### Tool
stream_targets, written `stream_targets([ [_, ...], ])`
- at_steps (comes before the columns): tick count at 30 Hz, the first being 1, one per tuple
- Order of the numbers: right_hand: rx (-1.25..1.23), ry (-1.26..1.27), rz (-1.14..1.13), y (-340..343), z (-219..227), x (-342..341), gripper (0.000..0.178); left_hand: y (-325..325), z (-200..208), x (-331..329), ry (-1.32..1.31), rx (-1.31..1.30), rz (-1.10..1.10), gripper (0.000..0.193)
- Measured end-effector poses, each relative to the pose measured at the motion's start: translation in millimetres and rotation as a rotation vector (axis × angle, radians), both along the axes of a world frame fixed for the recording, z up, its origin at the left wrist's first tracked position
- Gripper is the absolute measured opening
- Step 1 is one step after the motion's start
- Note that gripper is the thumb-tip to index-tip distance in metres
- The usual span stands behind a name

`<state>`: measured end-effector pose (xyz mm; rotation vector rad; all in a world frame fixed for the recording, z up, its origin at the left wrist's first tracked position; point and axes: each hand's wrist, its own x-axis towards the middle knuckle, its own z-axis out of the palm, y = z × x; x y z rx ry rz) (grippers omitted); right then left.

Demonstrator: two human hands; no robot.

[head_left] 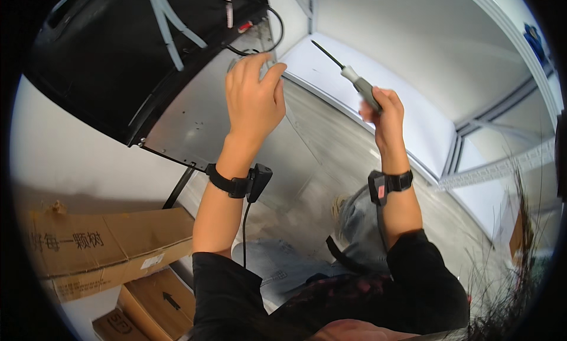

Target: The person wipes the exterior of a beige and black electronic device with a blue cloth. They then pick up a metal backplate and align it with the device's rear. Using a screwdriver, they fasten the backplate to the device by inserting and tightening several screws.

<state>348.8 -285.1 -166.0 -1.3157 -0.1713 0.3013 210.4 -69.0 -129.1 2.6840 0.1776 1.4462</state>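
Note:
My right hand (384,108) is closed around the handle of a screwdriver (362,87). The screwdriver's dark shaft points up and left, its tip in the air away from any surface. My left hand (255,96) is raised at the corner of a bare metal panel (195,108) with small holes. Its fingers are bent and the thumb stands apart from them; the fingertips are partly hidden, and I see nothing held. Just beyond the left fingers, a black cable (281,31) loops beside the large black panel (133,46), which carries pale strips.
Brown cardboard boxes (106,246) are stacked at the lower left. A white, metal-framed enclosure (384,63) stands to the right, its lower edge near my right arm. Black straps with small devices circle both wrists; a cable (245,237) hangs from the left one.

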Motion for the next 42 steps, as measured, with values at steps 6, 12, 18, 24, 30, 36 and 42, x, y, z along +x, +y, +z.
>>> stream_targets([
  [6,-0.109,-0.068,0.046,-26,-7,29,0.016,-44,-64,32,0.094,-0.329,-0.211,0.012],
  [12,-0.138,0.065,0.098,-54,-43,109,0.018,-87,-155,123,0.284,-0.609,-0.194,0.013],
  [18,-0.150,0.229,0.146,-68,-96,192,0.024,-128,-265,223,0.492,-0.824,-0.075,0.013],
  [24,-0.170,0.354,0.183,-76,-136,247,0.030,-157,-347,299,0.608,-0.880,0.011,0.016],
  [30,-0.077,0.380,0.211,-91,-157,282,0.034,-169,-402,345,0.677,-0.813,0.044,0.027],
  [36,-0.079,0.368,0.210,-97,-170,305,0.032,-174,-427,363,0.745,-0.784,0.123,0.028],
  [42,-0.105,0.319,0.208,-92,-171,309,0.031,-178,-432,367,0.718,-0.729,0.134,0.016],
])
